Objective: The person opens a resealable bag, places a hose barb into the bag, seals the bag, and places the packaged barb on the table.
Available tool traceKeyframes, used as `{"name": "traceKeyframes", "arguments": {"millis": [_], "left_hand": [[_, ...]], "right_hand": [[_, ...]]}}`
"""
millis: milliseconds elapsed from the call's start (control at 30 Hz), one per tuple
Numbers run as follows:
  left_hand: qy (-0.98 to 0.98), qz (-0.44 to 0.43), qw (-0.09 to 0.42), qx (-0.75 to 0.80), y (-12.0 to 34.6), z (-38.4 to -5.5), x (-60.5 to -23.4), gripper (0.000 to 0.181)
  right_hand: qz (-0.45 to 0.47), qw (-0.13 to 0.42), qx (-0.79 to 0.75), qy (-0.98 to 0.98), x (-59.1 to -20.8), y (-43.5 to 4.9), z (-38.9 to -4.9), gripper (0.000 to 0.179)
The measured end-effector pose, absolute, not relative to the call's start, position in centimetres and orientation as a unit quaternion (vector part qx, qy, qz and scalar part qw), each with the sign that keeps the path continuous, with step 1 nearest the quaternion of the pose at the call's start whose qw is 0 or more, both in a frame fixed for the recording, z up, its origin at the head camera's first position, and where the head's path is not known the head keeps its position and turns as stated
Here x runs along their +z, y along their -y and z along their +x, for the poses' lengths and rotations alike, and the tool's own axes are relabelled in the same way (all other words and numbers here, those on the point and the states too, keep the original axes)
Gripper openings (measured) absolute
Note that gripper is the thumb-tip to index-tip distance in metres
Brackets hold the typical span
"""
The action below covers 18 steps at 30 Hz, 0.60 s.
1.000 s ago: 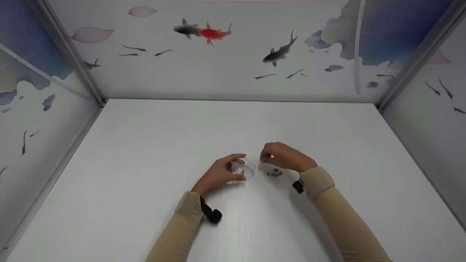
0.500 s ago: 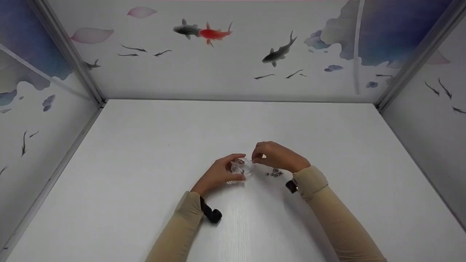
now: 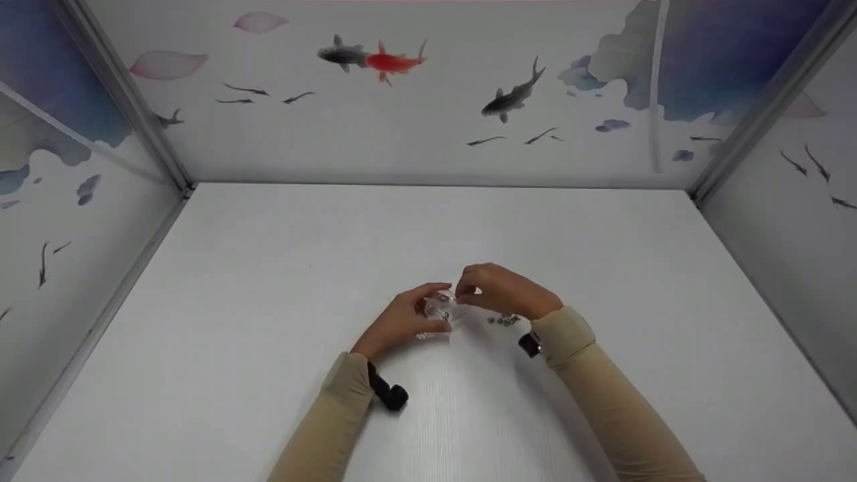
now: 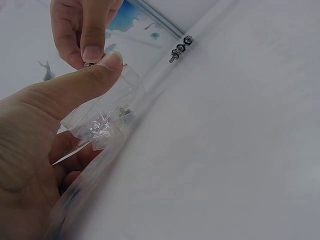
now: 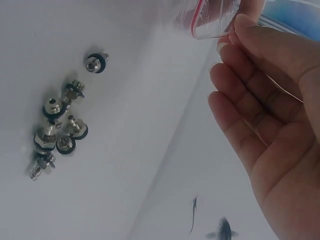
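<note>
My left hand [image 3: 404, 312] holds a clear zip bag [image 4: 82, 111] with its mouth spread; a red stripe runs along the bag's edge in the right wrist view. Inside the bag, a small metal fitting [image 4: 124, 111] shows through the plastic. At the mouth, my right hand [image 3: 507, 290] pinches another small metal piece [image 4: 89, 64] between thumb and forefinger, mostly hidden by the fingertips. Its other fingers are loosely bent. Several silvery threaded fittings [image 5: 48, 134] with dark rings lie in a loose cluster on the table, below the right hand in the head view.
A white table [image 3: 281, 234] spreads around both hands. Panels printed with fish [image 3: 512, 100] and petals enclose its back and sides, with metal posts [image 3: 770, 100] at the corners. Each wrist carries a small black camera [image 3: 395, 397].
My right hand has moved left, from over the fittings to the bag's mouth, its fingertips now overlapping the bag. The left hand and the bag stay in place.
</note>
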<state>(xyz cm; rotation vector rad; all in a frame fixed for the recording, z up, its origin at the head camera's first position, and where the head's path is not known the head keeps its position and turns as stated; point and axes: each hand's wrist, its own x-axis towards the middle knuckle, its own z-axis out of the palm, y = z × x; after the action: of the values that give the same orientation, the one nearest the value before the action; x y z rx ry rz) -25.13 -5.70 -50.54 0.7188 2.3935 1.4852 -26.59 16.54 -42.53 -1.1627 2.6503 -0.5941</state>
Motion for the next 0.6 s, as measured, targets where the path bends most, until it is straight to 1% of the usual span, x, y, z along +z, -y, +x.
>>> {"name": "traceKeyframes", "arguments": {"millis": [233, 600], "left_hand": [[-0.815, 0.247, 0.115, 0.512, 5.75, -25.1, -50.67, 0.067], [-0.82, 0.245, 0.117, 0.503, 5.81, -25.25, -50.83, 0.068]], "right_hand": [[-0.401, 0.085, -0.189, -0.892, -42.58, -16.45, -26.54, 0.016], [-0.391, 0.095, -0.19, -0.896, -42.68, -17.03, -26.51, 0.015]]}}
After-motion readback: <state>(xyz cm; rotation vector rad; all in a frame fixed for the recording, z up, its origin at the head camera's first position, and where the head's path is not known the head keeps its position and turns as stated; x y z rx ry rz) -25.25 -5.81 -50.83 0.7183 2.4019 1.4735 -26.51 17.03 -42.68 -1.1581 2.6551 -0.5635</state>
